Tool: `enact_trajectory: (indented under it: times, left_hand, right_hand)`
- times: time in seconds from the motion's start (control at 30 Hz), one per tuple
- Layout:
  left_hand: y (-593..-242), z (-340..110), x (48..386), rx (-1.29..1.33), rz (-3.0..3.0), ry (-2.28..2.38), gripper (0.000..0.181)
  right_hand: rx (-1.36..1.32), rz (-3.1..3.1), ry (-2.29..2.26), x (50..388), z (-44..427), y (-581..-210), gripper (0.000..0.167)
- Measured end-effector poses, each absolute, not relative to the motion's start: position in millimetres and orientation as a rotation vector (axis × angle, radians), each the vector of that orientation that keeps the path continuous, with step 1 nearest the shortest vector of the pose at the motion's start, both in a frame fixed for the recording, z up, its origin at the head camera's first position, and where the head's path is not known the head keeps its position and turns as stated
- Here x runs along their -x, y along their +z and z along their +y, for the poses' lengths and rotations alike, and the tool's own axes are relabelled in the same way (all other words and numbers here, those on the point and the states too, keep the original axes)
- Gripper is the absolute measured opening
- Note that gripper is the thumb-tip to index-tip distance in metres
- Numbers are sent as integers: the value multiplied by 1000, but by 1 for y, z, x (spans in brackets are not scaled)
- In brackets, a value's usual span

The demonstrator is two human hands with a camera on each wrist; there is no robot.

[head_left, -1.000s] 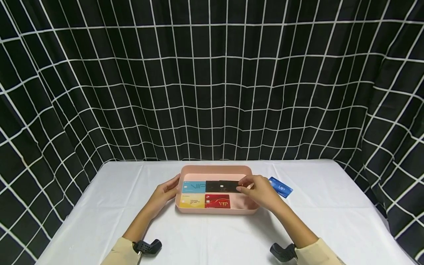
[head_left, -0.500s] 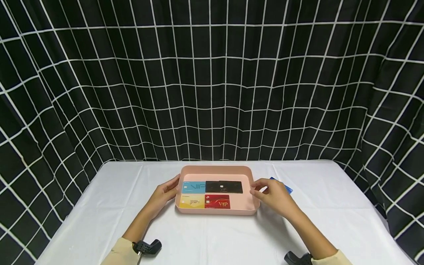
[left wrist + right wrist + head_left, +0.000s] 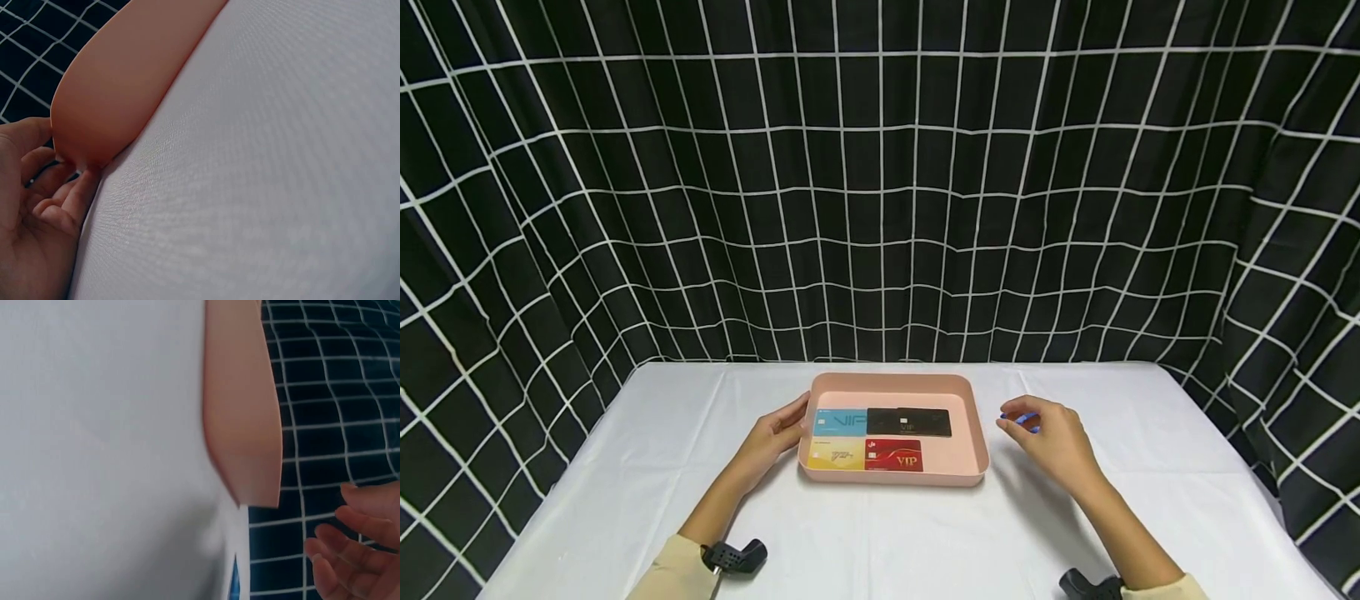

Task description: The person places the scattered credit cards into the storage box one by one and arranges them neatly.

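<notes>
My left hand holds the left end of a pink tray; in the left wrist view its curled fingers touch the end wall. Inside the tray lie a light blue VIP card, black cards that seem to overlap, a yellow card and a red VIP card. To the right of the tray, my right hand hovers with loosely bent fingers over a blue card on the table, mostly hidden by the hand. In the right wrist view nothing sits between those fingers.
A white cloth covers the table. Black curtains with a white grid hang behind and on both sides. The tray's front right corner shows bare pink bottom.
My right hand has let go of the black card and moved right, out of the tray and over the blue card. The left hand and tray stay in place.
</notes>
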State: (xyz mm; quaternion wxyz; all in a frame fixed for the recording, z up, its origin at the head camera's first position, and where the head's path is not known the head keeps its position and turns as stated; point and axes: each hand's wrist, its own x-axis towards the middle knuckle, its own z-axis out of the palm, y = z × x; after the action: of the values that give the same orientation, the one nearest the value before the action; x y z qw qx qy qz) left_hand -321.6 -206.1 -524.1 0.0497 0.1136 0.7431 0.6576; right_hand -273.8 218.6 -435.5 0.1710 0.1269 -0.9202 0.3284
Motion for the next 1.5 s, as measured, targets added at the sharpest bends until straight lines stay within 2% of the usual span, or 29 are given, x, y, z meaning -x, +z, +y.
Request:
enact_trajectory:
  times: [0.8, 1.5]
  left_hand:
    - [-525, -206, 322, -376, 2259, 2000, 58]
    - [-526, -207, 324, -380, 2265, 2003, 57]
  right_hand:
    - [-152, -2708, 810, 296, 268, -466, 48]
    - [-84, -2900, 766, 302, 282, -473, 61]
